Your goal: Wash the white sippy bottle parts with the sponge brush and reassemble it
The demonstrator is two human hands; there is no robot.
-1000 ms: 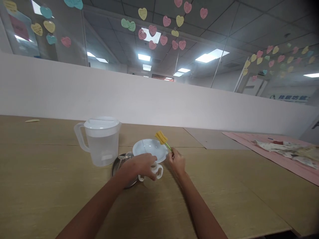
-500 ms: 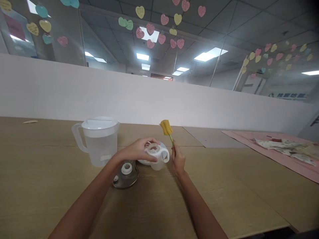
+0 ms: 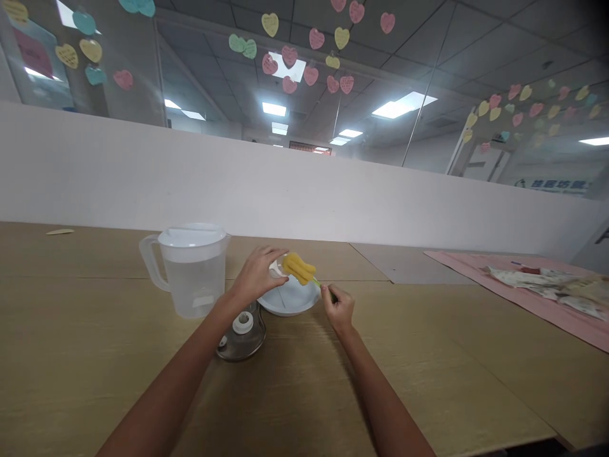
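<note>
My left hand (image 3: pixel 255 274) is closed round a small white cup with handles (image 3: pixel 276 271), held above a white bowl (image 3: pixel 291 298); most of the cup is hidden behind the fingers. My right hand (image 3: pixel 337 306) pinches the green stem of a brush with a yellow sponge head (image 3: pixel 299 268). The sponge head lies tilted to the left and touches the cup's opening. A clear plastic pitcher (image 3: pixel 190 269) with a white lid and water inside stands to the left.
A round metal tray (image 3: pixel 240 333) with a small white cap on it lies just in front of the pitcher. A pink cloth (image 3: pixel 533 295) with papers covers the table's right side. A white partition wall (image 3: pixel 304 190) runs along the back edge.
The left hand lifted the cup off the table and carried it back over the bowl. The right hand raised the brush upright, then tipped its sponge head left onto the cup.
</note>
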